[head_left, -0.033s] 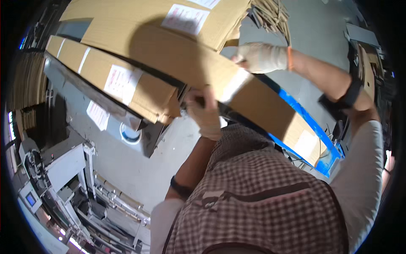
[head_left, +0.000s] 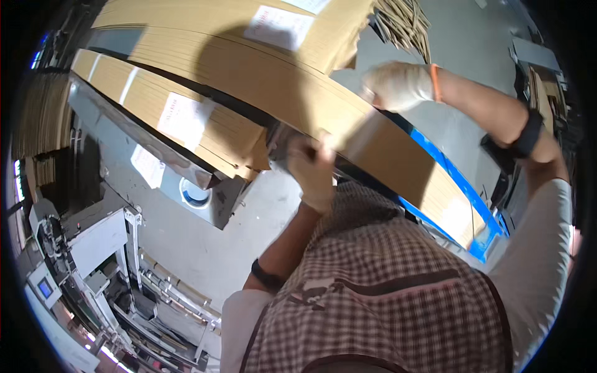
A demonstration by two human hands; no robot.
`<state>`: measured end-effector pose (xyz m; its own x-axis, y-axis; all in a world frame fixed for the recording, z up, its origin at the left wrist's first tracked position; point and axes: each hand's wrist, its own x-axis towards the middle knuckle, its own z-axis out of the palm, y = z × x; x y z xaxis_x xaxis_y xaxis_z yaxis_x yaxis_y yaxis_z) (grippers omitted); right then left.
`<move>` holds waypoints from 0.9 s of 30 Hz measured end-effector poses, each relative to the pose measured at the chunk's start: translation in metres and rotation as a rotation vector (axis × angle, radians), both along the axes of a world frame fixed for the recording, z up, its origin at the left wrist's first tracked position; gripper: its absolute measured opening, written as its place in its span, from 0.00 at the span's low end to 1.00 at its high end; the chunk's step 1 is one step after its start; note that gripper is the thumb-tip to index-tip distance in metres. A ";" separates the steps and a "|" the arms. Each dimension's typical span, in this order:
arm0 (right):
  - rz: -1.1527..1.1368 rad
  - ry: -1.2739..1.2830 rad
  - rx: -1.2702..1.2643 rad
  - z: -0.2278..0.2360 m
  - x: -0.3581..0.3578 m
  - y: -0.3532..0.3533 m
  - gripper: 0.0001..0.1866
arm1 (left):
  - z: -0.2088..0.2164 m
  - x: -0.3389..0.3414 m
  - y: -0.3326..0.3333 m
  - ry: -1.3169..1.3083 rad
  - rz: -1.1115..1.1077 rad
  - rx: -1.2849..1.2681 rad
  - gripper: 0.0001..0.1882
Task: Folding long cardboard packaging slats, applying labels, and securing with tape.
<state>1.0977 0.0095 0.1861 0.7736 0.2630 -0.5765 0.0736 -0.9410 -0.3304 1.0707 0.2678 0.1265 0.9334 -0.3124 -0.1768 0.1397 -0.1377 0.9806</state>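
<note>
A long stack of flat brown cardboard (head_left: 392, 146) slants across the view, its right part on a blue metal frame (head_left: 444, 158). My gloved left hand (head_left: 313, 177) is at the stack's near edge, its fingers curled and smeared by motion. Across the stack, my gloved right hand (head_left: 401, 87) is by the far edge with fingers drawn together; what they hold, if anything, is hidden. A blurred pale band (head_left: 362, 133) crosses the cardboard between my hands. To the left, a shorter cardboard bundle (head_left: 152, 99) with white straps and a label lies on a grey metal support (head_left: 118, 133).
More labelled cardboard (head_left: 217, 18) lies at the far side. A heap of cardboard strips (head_left: 404, 25) sits on the floor beyond it. Grey-white machinery (head_left: 102, 242) stands at lower left, and stacked sheets (head_left: 40, 118) stand at the left edge.
My left hand has shifted slightly right and down along the near edge. My right hand has moved a little right. The band between them looks fainter, and the whole view has shifted slightly.
</note>
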 end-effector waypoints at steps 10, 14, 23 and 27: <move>-0.072 0.040 -0.232 -0.021 -0.108 -0.030 0.15 | -0.004 0.002 -0.002 0.223 -0.249 -0.069 0.28; -0.172 -0.197 -0.561 0.057 -0.288 -0.095 0.21 | -0.032 0.001 0.000 0.363 -0.321 -0.186 0.27; -0.845 -0.324 -0.100 0.117 -0.301 0.036 0.25 | -0.014 -0.012 -0.017 0.431 -0.213 -0.313 0.28; -0.607 -0.384 -0.106 0.067 -0.145 0.031 0.25 | -0.046 -0.012 -0.010 -0.070 -0.316 0.027 0.34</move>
